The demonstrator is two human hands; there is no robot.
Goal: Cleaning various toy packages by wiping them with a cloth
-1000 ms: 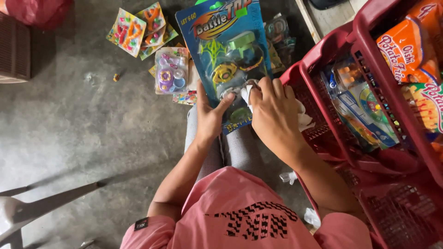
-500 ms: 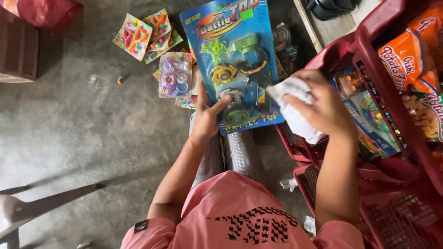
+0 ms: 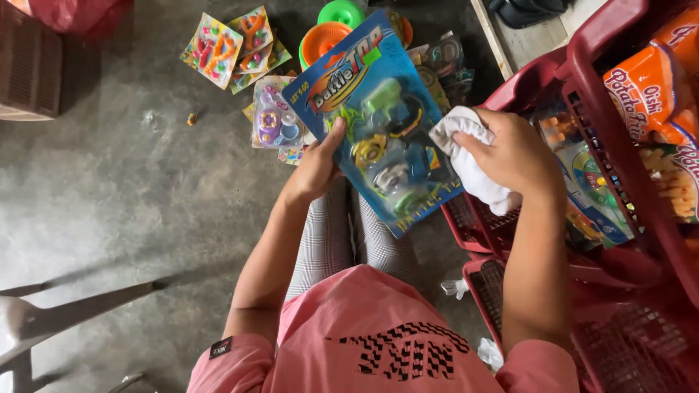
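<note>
The left hand [image 3: 318, 166] grips the blue toy pack [image 3: 378, 124] by its side over the lap, while the right hand [image 3: 513, 156], at 3 o'clock of it, squeezes a white cloth [image 3: 466, 156] on its edge, so wiping looks part done.

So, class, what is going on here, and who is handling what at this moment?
A person in a pink shirt sits over a concrete floor. The left hand holds a blue blister-packed toy by its edge. The right hand grips a white cloth against the pack's right side. More toy packs lie on the floor ahead, and red baskets of snacks and toys stand at the right.
</note>
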